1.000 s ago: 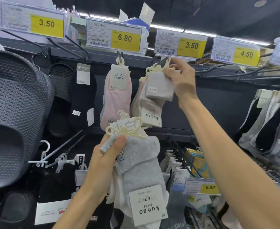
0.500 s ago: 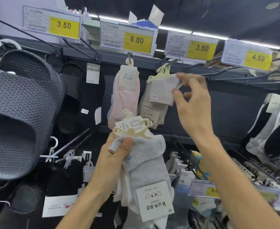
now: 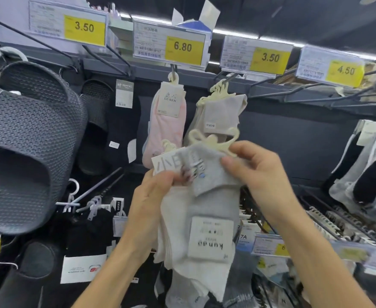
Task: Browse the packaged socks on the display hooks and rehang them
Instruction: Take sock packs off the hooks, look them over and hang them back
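Note:
Both hands hold a bundle of grey and white Kunao socks on cream plastic hangers in front of the rack. My left hand grips the bundle's left side under a white card. My right hand pinches the top grey sock and its cream hanger. Behind them, beige-grey sock packs hang on a hook under a 3.50 tag. A pink Luren sock pack hangs to their left under a 6.80 tag.
Dark mesh slippers hang large at the left. Black socks hang beside them. Bare metal hooks jut out at the upper right, with grey and black sock packs below. Lower hooks carry more packs and price tags.
My right hand came down from the beige-grey packs on the hook and took hold of the top sock in the bundle. The bundle rose slightly; the view shifted.

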`<move>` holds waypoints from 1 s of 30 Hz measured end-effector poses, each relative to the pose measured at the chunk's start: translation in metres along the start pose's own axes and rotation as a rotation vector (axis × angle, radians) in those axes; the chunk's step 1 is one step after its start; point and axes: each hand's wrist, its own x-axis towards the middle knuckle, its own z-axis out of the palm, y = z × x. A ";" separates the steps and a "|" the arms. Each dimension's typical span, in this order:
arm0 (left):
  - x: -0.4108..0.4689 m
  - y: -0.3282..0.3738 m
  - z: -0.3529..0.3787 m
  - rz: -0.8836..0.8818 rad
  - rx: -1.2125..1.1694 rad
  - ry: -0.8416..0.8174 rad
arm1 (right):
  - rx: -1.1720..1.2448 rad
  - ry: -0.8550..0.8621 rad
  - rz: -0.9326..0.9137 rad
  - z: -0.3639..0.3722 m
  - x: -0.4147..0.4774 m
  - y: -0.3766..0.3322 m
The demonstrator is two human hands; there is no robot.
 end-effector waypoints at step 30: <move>-0.002 0.007 0.030 0.274 0.301 -0.016 | -0.359 0.223 -0.150 -0.004 0.005 -0.011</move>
